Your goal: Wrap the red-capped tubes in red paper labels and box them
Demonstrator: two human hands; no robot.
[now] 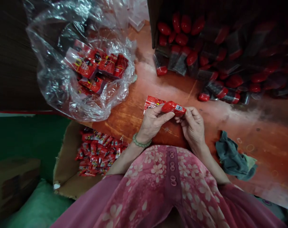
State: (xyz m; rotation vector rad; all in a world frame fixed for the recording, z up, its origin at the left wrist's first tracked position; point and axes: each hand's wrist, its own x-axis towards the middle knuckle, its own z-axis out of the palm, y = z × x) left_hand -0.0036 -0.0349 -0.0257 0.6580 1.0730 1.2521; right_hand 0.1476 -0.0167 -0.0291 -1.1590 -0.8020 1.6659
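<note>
Between my two hands is a small bottle in a red printed wrapper (173, 108), lying sideways above the table. My left hand (153, 122) is closed on its left end, thumb along the front. At its right end, my right hand (193, 125) pinches the wrapper with thumb and fingers. A flat red printed wrapper (153, 102) lies on the table just behind my left hand, partly hidden by it.
A clear plastic bag (87, 106) with bundled red wrappers stands at the back left. Below it, a cardboard box (66, 158) holds many wrapped red pieces. Red-capped bottles (182, 60) pile up at the back right. A dark green cloth (232, 156) lies on the right.
</note>
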